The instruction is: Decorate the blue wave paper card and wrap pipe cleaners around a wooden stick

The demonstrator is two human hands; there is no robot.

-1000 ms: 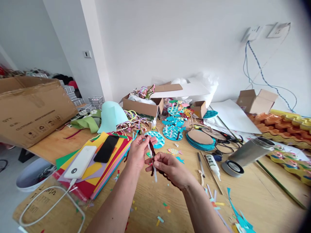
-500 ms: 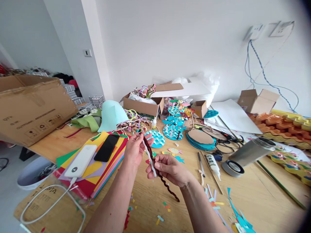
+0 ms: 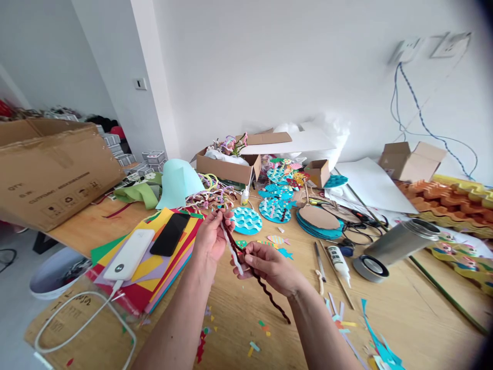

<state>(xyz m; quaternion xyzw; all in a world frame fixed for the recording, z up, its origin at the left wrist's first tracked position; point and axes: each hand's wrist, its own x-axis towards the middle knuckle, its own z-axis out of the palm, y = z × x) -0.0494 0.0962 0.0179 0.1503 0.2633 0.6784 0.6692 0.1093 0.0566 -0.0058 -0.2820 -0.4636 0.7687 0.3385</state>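
Strands [image 3: 233, 252], fuzzy brown and white, held side by side above the counter [image 3: 231, 334] — upper part pinched in the closed fingers of the left hand [image 3: 208, 239], lower part in those of the right hand [image 3: 271, 267]. Brown tail [image 3: 265, 289] slanting off towards five o'clock. Phone [image 3: 170, 234] at nine o'clock, glue bottle [image 3: 339, 262] at three — wavy blue disc [image 3: 248, 220] at twelve, just beyond.

Pipe cleaners [image 3: 233, 254] run between our left hand [image 3: 210, 237] and right hand [image 3: 270, 264], above the table [image 3: 239, 329]. A phone [image 3: 170, 234] is on paper [image 3: 148, 267] to our left, a glue bottle [image 3: 339, 263] and a flask [image 3: 402, 244] to our right, a box [image 3: 225, 170] behind, near the wall [image 3: 246, 67].
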